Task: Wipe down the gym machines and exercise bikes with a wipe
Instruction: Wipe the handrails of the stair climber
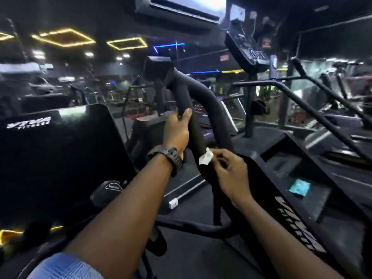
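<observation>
A thick black curved handlebar (209, 101) of an exercise machine rises in the middle of the view. My left hand (177, 129), with a dark watch on the wrist, grips the bar about halfway up, thumb on its near face. Lower down, my right hand (229, 172) pinches a small crumpled white wipe (205, 157) against the bar. The machine's dark side panel (281, 198) with white lettering runs down to the right, partly covered by my right forearm.
A large black shroud with a white logo (50, 158) stands close on the left. A console (247, 49) sits above right, with slanted black frame tubes (322, 115) beyond it. Treadmills and other machines fill the dim background. Dark floor (191, 254) lies below.
</observation>
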`<move>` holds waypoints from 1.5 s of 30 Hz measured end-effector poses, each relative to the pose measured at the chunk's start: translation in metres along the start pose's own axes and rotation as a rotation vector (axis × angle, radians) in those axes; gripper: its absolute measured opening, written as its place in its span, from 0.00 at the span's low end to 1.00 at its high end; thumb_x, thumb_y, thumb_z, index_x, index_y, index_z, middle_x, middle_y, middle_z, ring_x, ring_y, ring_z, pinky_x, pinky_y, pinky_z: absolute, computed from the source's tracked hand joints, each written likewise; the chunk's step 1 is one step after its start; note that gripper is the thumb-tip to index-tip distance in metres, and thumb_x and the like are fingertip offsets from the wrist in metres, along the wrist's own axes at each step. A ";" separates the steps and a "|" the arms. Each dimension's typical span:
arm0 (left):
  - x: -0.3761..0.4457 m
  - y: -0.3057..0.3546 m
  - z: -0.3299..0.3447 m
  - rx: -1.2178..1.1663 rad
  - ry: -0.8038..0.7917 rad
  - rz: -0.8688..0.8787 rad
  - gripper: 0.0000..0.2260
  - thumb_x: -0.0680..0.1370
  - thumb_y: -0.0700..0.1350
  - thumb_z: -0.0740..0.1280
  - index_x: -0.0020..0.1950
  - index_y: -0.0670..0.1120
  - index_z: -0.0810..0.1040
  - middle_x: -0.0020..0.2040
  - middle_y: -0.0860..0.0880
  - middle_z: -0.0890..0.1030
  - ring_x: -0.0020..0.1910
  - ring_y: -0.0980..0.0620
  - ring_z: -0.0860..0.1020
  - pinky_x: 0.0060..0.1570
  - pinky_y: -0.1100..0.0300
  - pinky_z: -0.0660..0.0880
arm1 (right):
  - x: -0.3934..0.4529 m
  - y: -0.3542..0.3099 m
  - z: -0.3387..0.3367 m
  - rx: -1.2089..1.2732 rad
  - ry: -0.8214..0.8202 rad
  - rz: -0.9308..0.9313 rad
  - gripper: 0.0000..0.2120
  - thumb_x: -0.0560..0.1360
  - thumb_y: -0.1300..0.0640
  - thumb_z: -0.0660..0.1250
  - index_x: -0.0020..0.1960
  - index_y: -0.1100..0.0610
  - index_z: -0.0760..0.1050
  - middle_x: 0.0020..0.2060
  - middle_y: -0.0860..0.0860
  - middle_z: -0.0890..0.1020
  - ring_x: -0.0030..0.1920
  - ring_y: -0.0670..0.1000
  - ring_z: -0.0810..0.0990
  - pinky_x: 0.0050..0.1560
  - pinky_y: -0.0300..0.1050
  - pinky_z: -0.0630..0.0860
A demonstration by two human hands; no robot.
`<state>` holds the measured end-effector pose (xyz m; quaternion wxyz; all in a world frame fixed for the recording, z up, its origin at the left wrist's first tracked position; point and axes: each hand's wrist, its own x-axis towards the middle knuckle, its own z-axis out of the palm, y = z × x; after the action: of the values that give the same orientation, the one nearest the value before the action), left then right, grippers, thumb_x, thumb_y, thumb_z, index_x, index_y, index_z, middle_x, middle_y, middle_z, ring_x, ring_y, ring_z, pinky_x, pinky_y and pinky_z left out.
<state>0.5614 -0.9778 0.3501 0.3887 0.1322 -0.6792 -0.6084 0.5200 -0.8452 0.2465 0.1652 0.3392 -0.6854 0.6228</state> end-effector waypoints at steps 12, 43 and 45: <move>-0.006 0.009 -0.004 0.141 0.054 0.022 0.12 0.82 0.52 0.62 0.56 0.46 0.79 0.47 0.49 0.83 0.46 0.48 0.81 0.54 0.45 0.79 | 0.023 -0.028 0.016 0.033 -0.080 0.070 0.10 0.80 0.52 0.63 0.56 0.49 0.82 0.49 0.44 0.85 0.52 0.41 0.82 0.56 0.48 0.77; 0.027 0.036 0.032 -0.465 0.250 -0.069 0.19 0.84 0.55 0.56 0.61 0.47 0.80 0.53 0.47 0.85 0.53 0.51 0.83 0.51 0.60 0.79 | 0.170 -0.102 0.053 -0.012 0.122 -0.600 0.09 0.73 0.62 0.71 0.53 0.58 0.84 0.41 0.52 0.82 0.43 0.50 0.77 0.47 0.34 0.69; 0.026 0.036 0.033 -0.482 0.278 -0.056 0.18 0.83 0.57 0.57 0.60 0.48 0.80 0.54 0.49 0.84 0.52 0.54 0.83 0.53 0.60 0.79 | 0.174 -0.100 0.040 -0.076 0.022 -0.727 0.10 0.73 0.62 0.71 0.53 0.58 0.84 0.41 0.52 0.82 0.42 0.48 0.76 0.46 0.32 0.68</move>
<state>0.5314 -0.9629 0.3947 0.4814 0.1369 -0.4512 -0.7389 0.4704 -0.9279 0.4272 0.3958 0.5477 -0.5408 0.5010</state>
